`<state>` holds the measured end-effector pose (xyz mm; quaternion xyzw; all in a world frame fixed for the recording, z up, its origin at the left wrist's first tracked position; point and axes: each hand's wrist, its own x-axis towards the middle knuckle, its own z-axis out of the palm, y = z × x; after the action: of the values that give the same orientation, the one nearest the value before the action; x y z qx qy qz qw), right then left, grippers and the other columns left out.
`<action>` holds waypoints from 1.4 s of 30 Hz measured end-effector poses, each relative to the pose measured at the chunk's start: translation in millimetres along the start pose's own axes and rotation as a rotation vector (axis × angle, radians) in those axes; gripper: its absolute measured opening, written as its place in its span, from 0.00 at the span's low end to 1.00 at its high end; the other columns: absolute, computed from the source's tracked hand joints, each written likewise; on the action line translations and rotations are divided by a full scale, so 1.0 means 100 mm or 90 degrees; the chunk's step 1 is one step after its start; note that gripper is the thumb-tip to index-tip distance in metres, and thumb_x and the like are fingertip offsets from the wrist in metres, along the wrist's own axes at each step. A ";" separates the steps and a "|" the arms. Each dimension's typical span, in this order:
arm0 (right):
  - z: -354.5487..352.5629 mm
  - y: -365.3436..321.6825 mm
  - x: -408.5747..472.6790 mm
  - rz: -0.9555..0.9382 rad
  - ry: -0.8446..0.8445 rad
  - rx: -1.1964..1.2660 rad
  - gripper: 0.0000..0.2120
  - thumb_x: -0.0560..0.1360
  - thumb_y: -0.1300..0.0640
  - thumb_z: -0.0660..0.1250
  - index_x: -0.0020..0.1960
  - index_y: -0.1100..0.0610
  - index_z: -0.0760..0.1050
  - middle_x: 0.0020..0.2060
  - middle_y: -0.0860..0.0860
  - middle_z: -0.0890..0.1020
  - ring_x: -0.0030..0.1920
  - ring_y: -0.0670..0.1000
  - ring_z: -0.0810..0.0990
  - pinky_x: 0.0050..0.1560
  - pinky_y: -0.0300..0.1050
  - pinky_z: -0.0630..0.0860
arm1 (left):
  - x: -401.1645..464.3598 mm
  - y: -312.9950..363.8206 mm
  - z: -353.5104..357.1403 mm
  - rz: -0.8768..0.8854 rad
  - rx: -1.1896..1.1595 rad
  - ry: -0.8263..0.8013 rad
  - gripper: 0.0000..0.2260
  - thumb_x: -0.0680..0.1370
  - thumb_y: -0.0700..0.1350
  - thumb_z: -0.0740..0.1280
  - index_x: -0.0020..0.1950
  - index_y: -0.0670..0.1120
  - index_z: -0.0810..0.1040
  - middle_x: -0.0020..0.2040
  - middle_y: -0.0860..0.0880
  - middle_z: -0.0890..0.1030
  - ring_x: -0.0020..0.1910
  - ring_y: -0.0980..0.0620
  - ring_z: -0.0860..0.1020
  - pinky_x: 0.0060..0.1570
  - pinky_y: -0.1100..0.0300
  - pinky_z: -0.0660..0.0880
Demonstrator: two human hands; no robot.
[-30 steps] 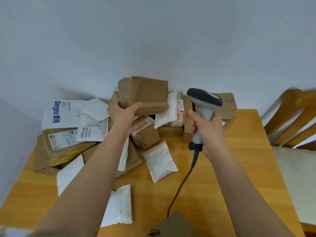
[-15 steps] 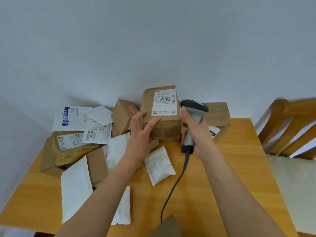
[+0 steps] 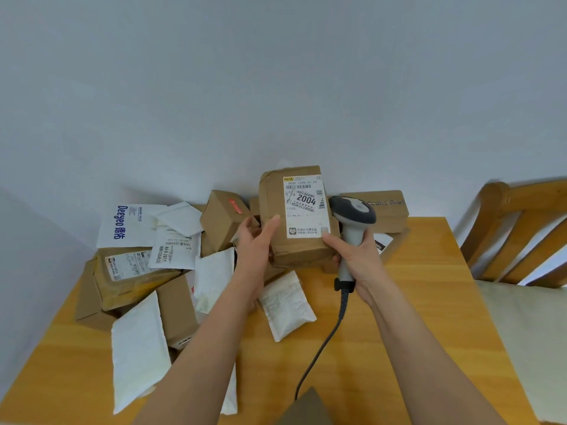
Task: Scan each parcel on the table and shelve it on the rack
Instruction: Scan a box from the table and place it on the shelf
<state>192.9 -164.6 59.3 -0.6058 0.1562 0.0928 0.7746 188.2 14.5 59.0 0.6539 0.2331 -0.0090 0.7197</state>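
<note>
A brown cardboard parcel (image 3: 276, 222) stands upright at the back of the wooden table (image 3: 414, 302), its white label marked 2004 facing me. My left hand (image 3: 256, 240) rests with straight fingers against the parcel's left face. My right hand (image 3: 359, 259) grips the handle of a grey barcode scanner (image 3: 352, 219) just right of the parcel, and its thumb touches the label's lower corner. The scanner's dark cable (image 3: 325, 342) runs down across the table. More parcels lie in a heap on the left: brown boxes (image 3: 224, 219) and white padded mailers (image 3: 138, 348).
A white wall stands right behind the pile. A long brown box (image 3: 389, 213) lies behind the scanner. A wooden chair (image 3: 521, 228) with a pale cushion sits to the right of the table. A brown object (image 3: 303, 409) pokes in at the bottom edge.
The parcel, lifted with a plain side showing a second ago, now stands with its label toward me. The scanner has come up close beside it. My left hand's fingers have straightened against it.
</note>
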 end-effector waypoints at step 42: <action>0.36 -0.45 -0.64 0.027 -0.230 -0.118 0.17 0.79 0.46 0.61 0.55 0.60 0.73 0.35 0.51 0.76 0.28 0.46 0.73 0.29 0.39 0.73 | 0.11 -0.54 -0.51 -0.034 0.155 0.256 0.26 0.72 0.52 0.76 0.64 0.47 0.70 0.60 0.49 0.78 0.58 0.47 0.79 0.56 0.46 0.80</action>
<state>153.0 -137.8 130.5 -0.6446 0.0182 0.2299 0.7289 164.0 58.1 3.0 0.7182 0.3862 0.0742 0.5740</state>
